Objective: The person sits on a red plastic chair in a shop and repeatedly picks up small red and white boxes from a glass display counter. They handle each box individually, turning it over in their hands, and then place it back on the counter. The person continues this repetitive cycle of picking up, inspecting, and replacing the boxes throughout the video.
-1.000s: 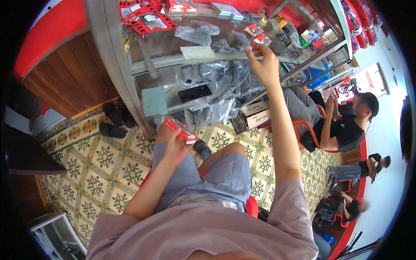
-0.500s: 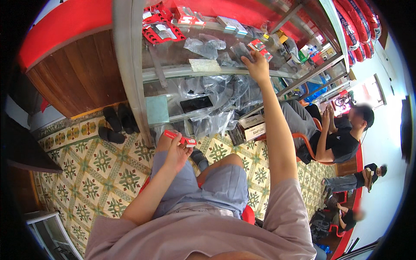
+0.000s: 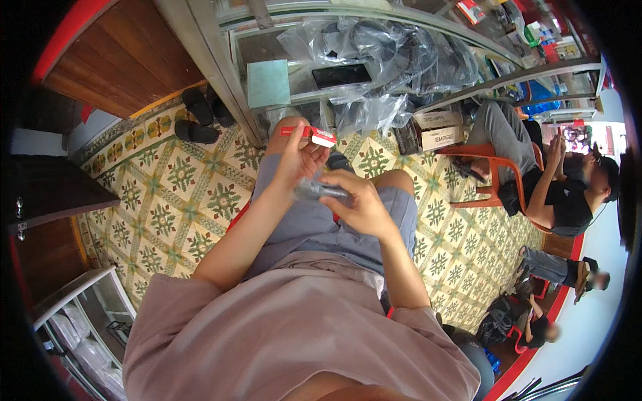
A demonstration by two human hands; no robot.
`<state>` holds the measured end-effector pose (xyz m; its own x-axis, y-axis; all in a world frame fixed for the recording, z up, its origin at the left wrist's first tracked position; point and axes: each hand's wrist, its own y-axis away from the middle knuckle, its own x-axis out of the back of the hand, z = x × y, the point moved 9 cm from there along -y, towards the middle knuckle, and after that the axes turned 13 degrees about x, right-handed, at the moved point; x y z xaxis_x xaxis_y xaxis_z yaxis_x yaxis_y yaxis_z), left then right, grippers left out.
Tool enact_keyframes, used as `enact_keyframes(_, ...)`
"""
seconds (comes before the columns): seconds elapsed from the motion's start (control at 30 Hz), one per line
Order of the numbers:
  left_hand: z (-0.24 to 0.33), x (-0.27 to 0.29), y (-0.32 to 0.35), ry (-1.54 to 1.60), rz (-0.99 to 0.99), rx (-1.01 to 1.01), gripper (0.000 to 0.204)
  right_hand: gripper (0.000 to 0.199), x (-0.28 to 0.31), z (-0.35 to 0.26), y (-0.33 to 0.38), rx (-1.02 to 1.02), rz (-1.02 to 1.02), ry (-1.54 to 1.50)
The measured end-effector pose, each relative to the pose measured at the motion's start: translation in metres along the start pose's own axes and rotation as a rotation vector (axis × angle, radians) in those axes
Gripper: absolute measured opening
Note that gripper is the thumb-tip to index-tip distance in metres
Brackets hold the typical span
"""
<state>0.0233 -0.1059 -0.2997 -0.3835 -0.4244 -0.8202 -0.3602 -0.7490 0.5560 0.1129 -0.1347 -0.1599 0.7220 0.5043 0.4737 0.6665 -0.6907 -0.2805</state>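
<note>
A small red and white cardboard box [image 3: 309, 135] is gripped between the thumb and fingers of my left hand [image 3: 294, 162], just above my left knee. Over my lap, my right hand [image 3: 364, 206] is closed on a small clear plastic bag [image 3: 315, 190] with something greyish inside; what it is I cannot make out. The bag's left end comes close to my left palm, and whether they touch is unclear. Beyond my hands, a dark phone [image 3: 342, 77] lies on the lower shelf of the glass display case [image 3: 231, 20], beside a pale green square pad [image 3: 268, 83].
Crumpled clear plastic bags [image 3: 394, 57] cover the lower shelf. Cardboard boxes [image 3: 438, 129] stand on the tiled floor near an orange chair [image 3: 491, 180], where a person in black [image 3: 562, 200] sits. Dark slippers [image 3: 197, 117] lie by the wooden panel. Other people are farther right.
My right hand has come back from the upper shelf to my lap, bringing the small plastic bag. My left hand still holds the red box. The view has tilted down.
</note>
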Motion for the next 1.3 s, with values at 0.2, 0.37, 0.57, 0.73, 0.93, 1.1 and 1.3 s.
enact_keyframes(0.2, -0.002, -0.004, 0.0, -0.019, 0.029, -0.072, 0.037, 0.027, 0.052, 0.019, -0.011, 0.011, 0.345, 0.331)
enact_keyframes(0.37, -0.001, -0.007, 0.001, -0.014, 0.006, -0.072, 0.035, 0.028, 0.064, 0.011, -0.016, 0.093, 0.337, 0.437)
enact_keyframes(0.57, -0.002, -0.003, -0.001, -0.017, 0.011, -0.052, 0.034, 0.032, 0.042, 0.011, -0.018, 0.089, 0.18, 0.472)
enact_keyframes(0.73, -0.001, -0.012, 0.007, -0.174, 0.02, -0.141, 0.036, 0.031, 0.043, 0.006, -0.029, 0.135, 0.162, 0.547)
enact_keyframes(0.93, -0.013, -0.009, -0.003, -0.008, -0.116, -0.019, 0.043, 0.023, 0.039, 0.0, -0.038, 0.1, 0.278, 0.415)
enact_keyframes(1.1, -0.012, -0.014, 0.0, 0.105, -0.145, 0.028, 0.035, 0.019, 0.021, -0.006, -0.031, 0.302, 0.278, 0.66)
enact_keyframes(1.3, -0.011, -0.023, 0.006, 0.067, -0.172, 0.026, 0.037, 0.022, 0.014, 0.0, -0.024, 0.143, 0.329, 0.652)
